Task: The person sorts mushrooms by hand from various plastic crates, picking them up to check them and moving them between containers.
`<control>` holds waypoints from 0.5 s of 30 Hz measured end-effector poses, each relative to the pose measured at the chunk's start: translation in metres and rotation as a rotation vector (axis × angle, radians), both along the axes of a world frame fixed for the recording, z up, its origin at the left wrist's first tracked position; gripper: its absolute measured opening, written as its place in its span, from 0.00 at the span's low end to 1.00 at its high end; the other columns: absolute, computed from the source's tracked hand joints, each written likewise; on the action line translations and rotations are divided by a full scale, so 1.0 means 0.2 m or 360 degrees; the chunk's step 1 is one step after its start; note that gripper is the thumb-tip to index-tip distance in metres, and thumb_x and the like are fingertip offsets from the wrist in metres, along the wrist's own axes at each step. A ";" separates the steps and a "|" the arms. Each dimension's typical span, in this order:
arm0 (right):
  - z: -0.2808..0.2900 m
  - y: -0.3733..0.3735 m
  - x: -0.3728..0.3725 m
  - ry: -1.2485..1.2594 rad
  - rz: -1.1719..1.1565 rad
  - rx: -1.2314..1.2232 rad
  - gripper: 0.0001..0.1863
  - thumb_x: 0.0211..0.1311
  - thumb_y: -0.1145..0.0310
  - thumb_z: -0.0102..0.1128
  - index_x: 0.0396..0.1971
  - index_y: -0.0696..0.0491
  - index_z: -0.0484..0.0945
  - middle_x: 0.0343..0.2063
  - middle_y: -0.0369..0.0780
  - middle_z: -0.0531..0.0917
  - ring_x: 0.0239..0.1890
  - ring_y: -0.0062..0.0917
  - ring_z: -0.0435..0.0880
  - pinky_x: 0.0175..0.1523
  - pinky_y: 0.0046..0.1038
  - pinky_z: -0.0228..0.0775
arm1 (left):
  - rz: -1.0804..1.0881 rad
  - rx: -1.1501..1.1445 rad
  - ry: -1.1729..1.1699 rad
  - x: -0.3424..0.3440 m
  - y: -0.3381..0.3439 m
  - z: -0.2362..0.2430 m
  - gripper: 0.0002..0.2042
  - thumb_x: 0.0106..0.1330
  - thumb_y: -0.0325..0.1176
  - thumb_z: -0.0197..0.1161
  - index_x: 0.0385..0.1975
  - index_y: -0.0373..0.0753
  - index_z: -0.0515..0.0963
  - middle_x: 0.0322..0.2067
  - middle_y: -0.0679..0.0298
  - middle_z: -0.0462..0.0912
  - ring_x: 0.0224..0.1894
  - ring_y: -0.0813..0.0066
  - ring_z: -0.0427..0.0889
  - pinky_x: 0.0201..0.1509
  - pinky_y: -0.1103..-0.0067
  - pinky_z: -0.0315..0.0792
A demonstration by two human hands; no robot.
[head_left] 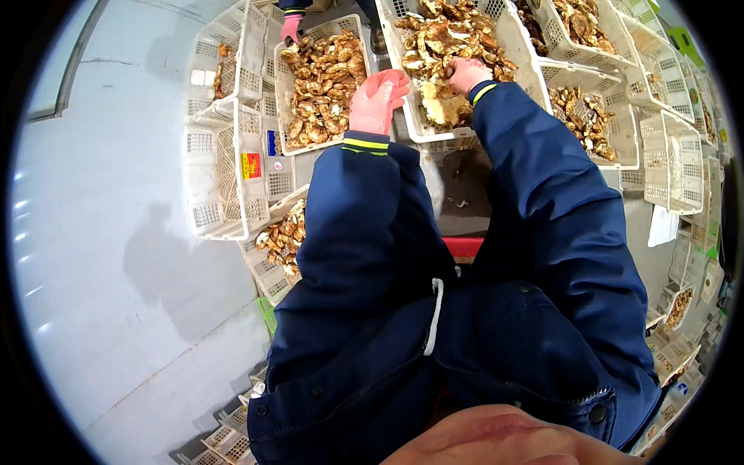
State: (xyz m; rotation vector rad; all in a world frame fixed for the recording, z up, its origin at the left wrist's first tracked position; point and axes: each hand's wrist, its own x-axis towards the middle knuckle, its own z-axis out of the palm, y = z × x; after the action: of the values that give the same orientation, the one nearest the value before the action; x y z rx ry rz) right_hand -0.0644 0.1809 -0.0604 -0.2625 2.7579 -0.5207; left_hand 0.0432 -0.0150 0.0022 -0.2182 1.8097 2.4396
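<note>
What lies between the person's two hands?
In the head view, mushrooms in a white crate lie between the left hand and right hand.

The crates are showing hard, off-white plastic, moulded with grid-like holes and having a dull sheen. The mushrooms are looking rough and ragged, their brown caps shining in places. The gloves are appearing smooth, their exact material being hard to tell. The jacket is showing creased cloth, giving off a faint sheen; its cuffs are looking knitted. The drawstring is resembling matt cord. The wall is appearing smooth, catching small highlights.
</note>
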 end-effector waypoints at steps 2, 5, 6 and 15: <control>-0.09 0.11 -0.11 0.0116 -0.0168 -0.0072 0.13 0.46 0.64 0.54 0.34 0.45 0.80 0.30 0.42 0.82 0.37 0.35 0.80 0.45 0.31 0.70 | 0.0018 -0.0018 -0.0047 -0.01 0.04 0.03 0.17 0.64 0.38 0.53 0.47 0.32 0.70 0.41 0.58 0.77 0.40 0.72 0.77 0.43 0.79 0.70; -0.01 0.12 -0.16 0.0252 0.0014 -0.0173 0.13 0.45 0.63 0.60 0.34 0.46 0.80 0.28 0.39 0.81 0.34 0.30 0.81 0.41 0.28 0.72 | -0.0023 -0.0100 -0.0013 0.02 -0.08 -0.04 0.22 0.62 0.39 0.53 0.50 0.28 0.66 0.45 0.50 0.75 0.44 0.66 0.77 0.47 0.75 0.71; -0.12 0.48 -0.32 0.0265 -0.0070 -0.0361 0.11 0.48 0.69 0.61 0.35 0.48 0.79 0.29 0.37 0.81 0.32 0.25 0.81 0.37 0.24 0.74 | -0.0126 -0.0082 -0.0046 -0.07 0.12 0.00 0.19 0.64 0.37 0.51 0.50 0.29 0.67 0.45 0.53 0.76 0.44 0.68 0.77 0.46 0.76 0.71; 0.22 0.18 0.07 -0.0790 -0.0810 -0.3018 0.15 0.54 0.80 0.54 0.43 0.61 0.71 0.38 0.44 0.77 0.41 0.31 0.77 0.48 0.30 0.73 | -0.0252 -0.0560 0.0090 -0.09 0.14 -0.13 0.19 0.61 0.29 0.56 0.50 0.30 0.66 0.42 0.60 0.76 0.43 0.76 0.75 0.45 0.84 0.69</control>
State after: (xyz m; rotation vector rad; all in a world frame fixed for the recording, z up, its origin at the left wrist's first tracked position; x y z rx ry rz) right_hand -0.0507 0.2176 -0.0166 0.1913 1.0005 -2.5995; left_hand 0.0251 0.0124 -0.0241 -0.0282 2.1793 2.0311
